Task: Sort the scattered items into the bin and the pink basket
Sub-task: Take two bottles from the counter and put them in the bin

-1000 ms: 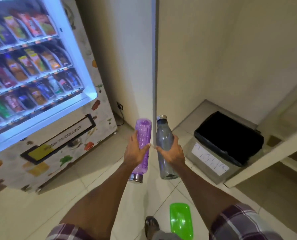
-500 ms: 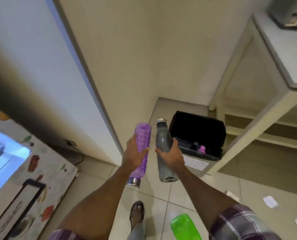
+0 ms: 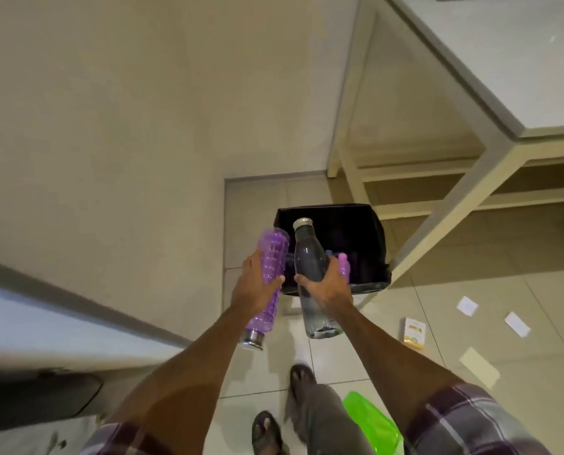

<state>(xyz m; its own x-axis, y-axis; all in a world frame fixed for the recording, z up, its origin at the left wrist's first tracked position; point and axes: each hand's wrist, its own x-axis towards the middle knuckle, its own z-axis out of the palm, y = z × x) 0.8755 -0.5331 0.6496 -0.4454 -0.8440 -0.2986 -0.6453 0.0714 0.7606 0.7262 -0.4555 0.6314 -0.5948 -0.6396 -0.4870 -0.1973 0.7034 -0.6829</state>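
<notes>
Now your left hand point(image 3: 254, 285) curls fingers and thumb round the middle of the purple bottle point(image 3: 272, 257), a translucent, grid-textured one held with its steel cap pointing down. Your right hand point(image 3: 328, 285) wraps the smoky grey bottle point(image 3: 308, 257), which is see-through with its silver cap up. Both are held side by side at the near edge of the black-lined bin point(image 3: 356, 218), where a small pink bottle point(image 3: 343, 262) lies inside. A paper slip point(image 3: 467, 305) and a yellow box point(image 3: 414, 333) lie on the tiles to the right.
</notes>
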